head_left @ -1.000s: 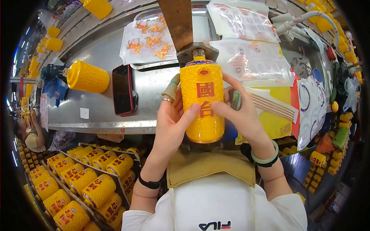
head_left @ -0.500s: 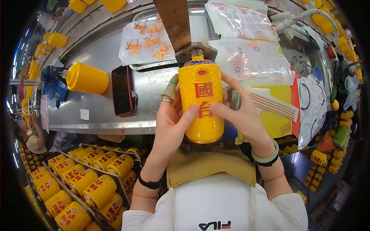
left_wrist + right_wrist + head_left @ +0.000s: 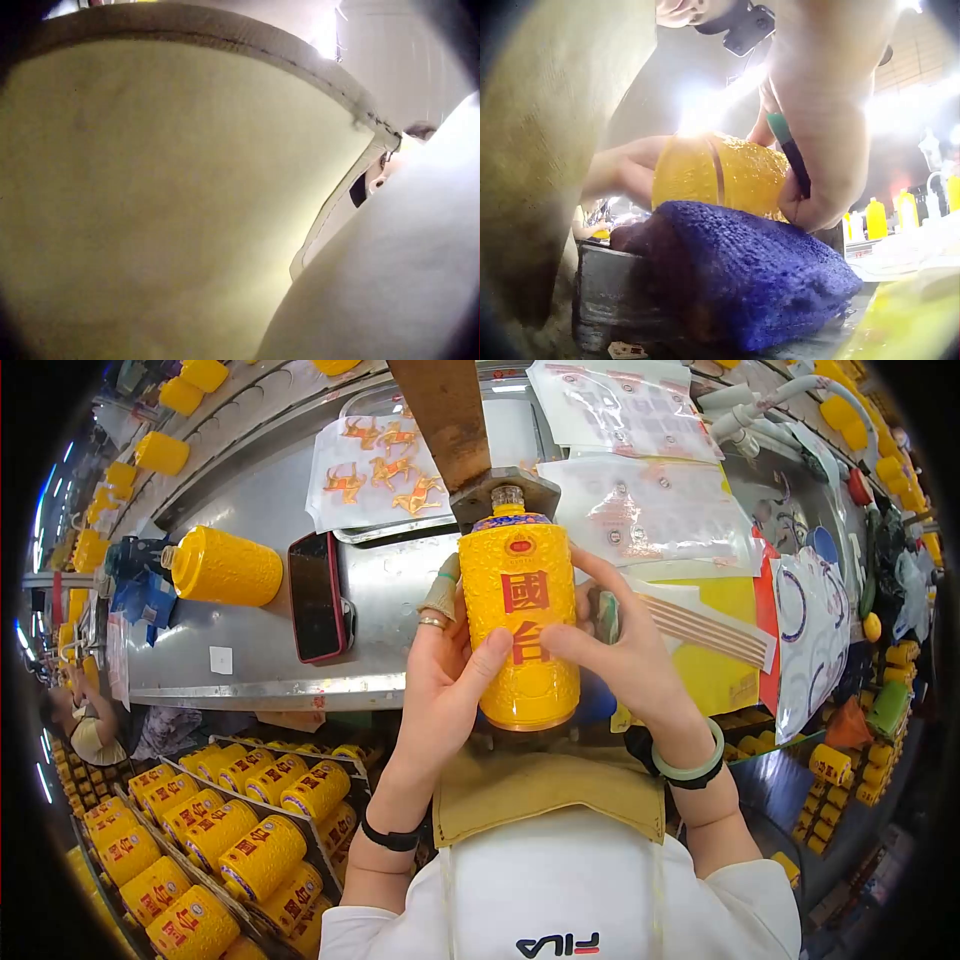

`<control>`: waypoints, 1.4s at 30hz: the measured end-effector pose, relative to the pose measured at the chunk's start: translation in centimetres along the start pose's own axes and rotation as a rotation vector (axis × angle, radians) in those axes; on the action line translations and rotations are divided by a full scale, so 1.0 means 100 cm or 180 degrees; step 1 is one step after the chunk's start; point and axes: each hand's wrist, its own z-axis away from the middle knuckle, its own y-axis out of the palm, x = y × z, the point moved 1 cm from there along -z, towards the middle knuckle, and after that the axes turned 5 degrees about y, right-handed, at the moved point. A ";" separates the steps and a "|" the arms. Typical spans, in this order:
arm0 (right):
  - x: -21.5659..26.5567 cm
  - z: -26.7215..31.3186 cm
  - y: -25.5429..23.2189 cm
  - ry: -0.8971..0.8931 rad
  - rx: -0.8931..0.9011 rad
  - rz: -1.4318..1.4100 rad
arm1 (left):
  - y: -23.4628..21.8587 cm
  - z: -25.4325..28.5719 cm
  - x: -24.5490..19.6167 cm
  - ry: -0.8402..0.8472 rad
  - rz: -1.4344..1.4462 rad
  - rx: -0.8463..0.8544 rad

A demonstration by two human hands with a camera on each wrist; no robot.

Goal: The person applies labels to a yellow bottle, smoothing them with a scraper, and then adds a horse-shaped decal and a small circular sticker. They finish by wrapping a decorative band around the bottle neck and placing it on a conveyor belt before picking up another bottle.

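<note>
Both hands hold a yellow embossed bottle [image 3: 522,675] with red characters facing up. Its glass neck lies at a hexagonal metal piece [image 3: 545,492] on the end of a brown bar. My left hand [image 3: 445,675] grips the bottle's left side, thumb on the front, a beige cover on one finger. My right hand [image 3: 630,650] grips the opposite side, its thumb on the lower character. Against the right hand sits a flat green and black piece [image 3: 786,142]. A blue towel [image 3: 757,277] lies beneath the bottle in the right wrist view. Apron cloth [image 3: 165,195] fills most of the left wrist view.
Left on the metal bench are a phone [image 3: 318,595] and another yellow bottle [image 3: 228,567]. Behind lies a tray sheet with gold-red horse figures [image 3: 345,482]. Printed plastic sheets [image 3: 650,510] lie right. A crate of yellow bottles [image 3: 200,825] stands lower left.
The head view has shifted slightly, so the bench things sit a little differently in it. Both hands keep the same grip on the bottle.
</note>
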 end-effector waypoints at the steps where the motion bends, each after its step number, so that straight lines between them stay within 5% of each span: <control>1: -0.001 -0.001 -0.002 -0.0077 -0.0003 0.0302 | 0.000 0.000 0.000 0.0025 -0.0024 0.0035; 6: 0.021 -0.008 -0.016 -0.0442 -0.0239 0.0698 | -0.006 0.001 0.006 -0.0099 0.0145 0.0076; 9: 0.051 -0.006 -0.005 -0.2152 -0.0685 0.1903 | -0.003 -0.001 0.005 -0.0146 0.0273 0.0020; 10: 0.055 -0.003 -0.006 -0.2155 -0.0694 0.1901 | -0.004 0.000 0.006 -0.0146 0.0270 0.0028; 12: 0.059 0.003 -0.005 -0.3618 -0.0066 0.3828 | -0.007 0.001 0.010 -0.0188 0.0380 -0.0098; 15: 0.046 0.018 0.002 -0.4062 0.0124 0.3939 | -0.011 0.004 0.014 -0.0235 0.0399 -0.0092; 18: 0.032 0.037 0.004 -0.3981 0.0784 0.3363 | -0.009 0.006 0.010 -0.0224 0.0342 -0.0181; 20: 0.032 0.041 0.003 -0.3851 0.0783 0.3243 | -0.005 0.007 0.007 -0.0235 0.0299 -0.0181; 22: 0.030 0.036 -0.005 -0.4162 0.0061 0.3392 | -0.003 0.008 0.007 -0.0249 0.0248 -0.0163; 25: 0.017 0.045 -0.006 -0.3964 0.0471 0.2884 | -0.004 0.008 0.005 -0.0177 0.0362 -0.0127; 27: 0.019 0.047 -0.015 -0.3382 0.0599 0.2497 | -0.003 0.009 0.006 -0.0190 0.0047 -0.0093; 30: 0.022 0.024 -0.013 -0.1999 -0.1112 0.1197 | 0.004 0.008 0.002 -0.0144 -0.0377 0.0044; 34: 0.014 0.004 -0.007 -0.1455 -0.0821 0.0513 | 0.012 0.011 -0.001 -0.0144 -0.0523 -0.0073; 39: 0.001 -0.008 -0.011 -0.1599 -0.0823 0.1289 | 0.010 0.011 0.002 -0.0086 -0.0572 -0.0044; 42: 0.000 -0.013 -0.011 -0.1802 -0.0984 0.1029 | 0.011 0.011 0.001 -0.0122 -0.0589 -0.0066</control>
